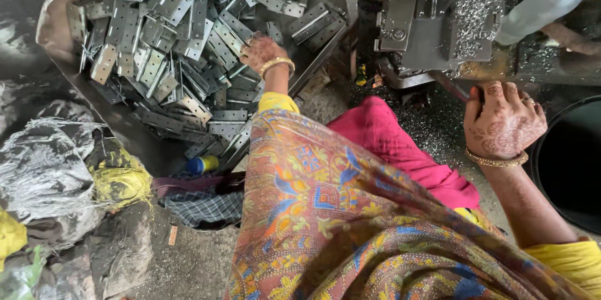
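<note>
Here the left hand (263, 52) reaches out into a big heap of flat grey metal hinges (181, 43), each plate punched with small holes. Its fingers (253, 46) curl down into the pile among the plates, but whether they have closed on one hinge I cannot tell, since the tips are buried. A gold bangle (277, 64) circles the wrist, and a yellow sleeve (275, 101) shows just behind it. The hinges lie in a loose jumble on a dark sheet, spilling from the top edge of the view down toward the person's knee.

The right hand (504, 118), patterned with henna, rests against a dark lever (456, 90) at the foot of a grey metal machine (432, 18); its fingers wrap loosely over the lever, the thumb on the near side. A gold bangle (498, 161) sits on this wrist too. Bright metal shavings (472, 15) are heaped on the machine and strewn over the floor (432, 131) beneath it. A plastic bottle with a red cap (541, 2) lies tilted at the upper right, and a black round tub (570, 162) stands just beside the right forearm.

A patterned orange shawl (350, 225) and pink cloth (388, 143) cover the lap. At the left lie grey and yellow rags (69, 168), with a small blue and yellow bottle (201, 163) near the lower edge of the hinge pile.
</note>
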